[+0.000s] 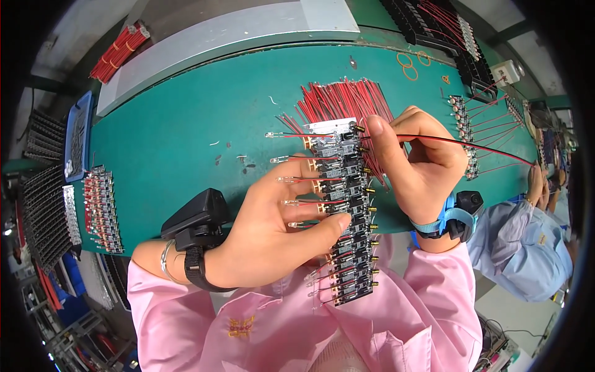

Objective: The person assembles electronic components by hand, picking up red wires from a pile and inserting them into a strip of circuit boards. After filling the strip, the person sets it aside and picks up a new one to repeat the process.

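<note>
While gripping a long strip of circuit boards [354, 201] in the left hand [273, 214], with the thumb laid across its face, hide the other fingertips beneath it. Hold the strip slantwise, reaching from above the green table [167, 142] down over a pink shirt [273, 328]. Cannot count the small parts [349, 155] crowded on the boards, nor trace the thin lower leads [319, 273], nearly lost against the pink. Pinch a red-and-black wire [496, 150] between thumb and forefinger of the right hand [415, 164], close to the strip's top end; cannot see the wire's tip, masked by the thumb, nor tell whether touching a board. Curl the remaining right fingers inward, with tips hidden. Can follow the wire rightward to a co-worker's hand [535, 185], but cannot tell contact from mere overlap there. Find a sheaf of red and black wires [344, 99] just beyond the strip, partly covered by strip and hand. Lose the black racks [44, 204] at the left to the dark rim, and the contents of the blue tray [88, 111] to smallness.
</note>
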